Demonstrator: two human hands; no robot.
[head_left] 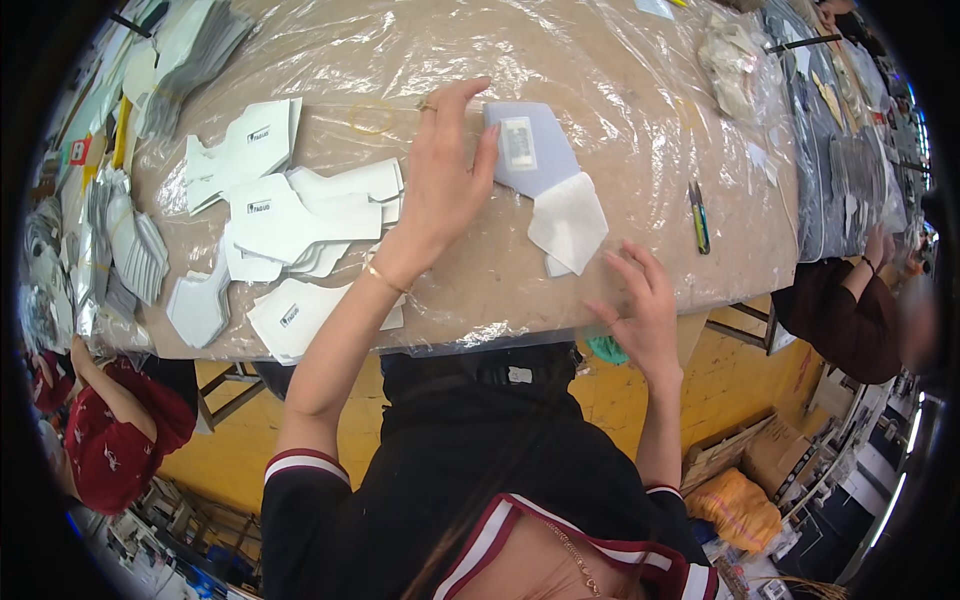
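My left hand (452,175) hovers over the plastic-covered table, fingers stretched out and thumb apart. Its thumb tip is at the left edge of a pale blue-grey cut piece (553,150) that carries a small whitish rectangular patch (519,144). Whether the thumb touches the piece I cannot tell. A white cut piece (570,220) overlaps the lower end of the blue-grey one, and a small pale corner shows beneath it. Close to the table's near edge, my right hand (645,315) is open and holds nothing, its fingertips just right of the white piece.
White printed cut pieces (285,215) lie in loose piles to the left. A small knife or pen-like tool (699,218) rests at the right. Stacked grey pieces (185,60) and a bundle of clear plastic (740,75) stand farther out. People sit on both sides.
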